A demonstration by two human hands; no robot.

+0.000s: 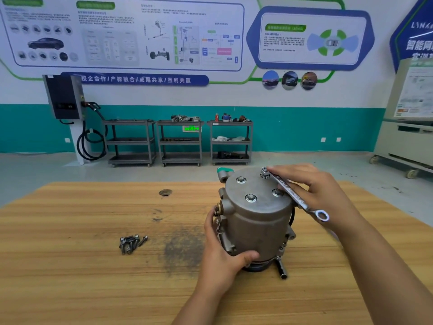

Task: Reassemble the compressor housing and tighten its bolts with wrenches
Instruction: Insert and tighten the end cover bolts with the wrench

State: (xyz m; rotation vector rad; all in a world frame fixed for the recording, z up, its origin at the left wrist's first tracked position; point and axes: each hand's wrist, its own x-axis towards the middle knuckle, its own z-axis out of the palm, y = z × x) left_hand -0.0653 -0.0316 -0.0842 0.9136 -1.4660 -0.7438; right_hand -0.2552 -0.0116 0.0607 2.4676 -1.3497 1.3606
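The grey cast-metal cylindrical compressor housing (255, 221) stands upright on the wooden desk (82, 266), right of centre, with the left hand (222, 249) gripping its lower side. The right hand (321, 191) holds a silver combination wrench (293, 193), whose ring end sits on the far steel top bolt (264, 175). Loose dark bolts (131, 242) lie in a pile to the left of the housing.

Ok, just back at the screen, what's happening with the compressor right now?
A person's left hand grips the side of the upright compressor on the wooden table. The right hand holds a wrench whose ring end sits on the far bolt of the top cover. Three other bolts sit in the cover; loose bolts lie to the left.
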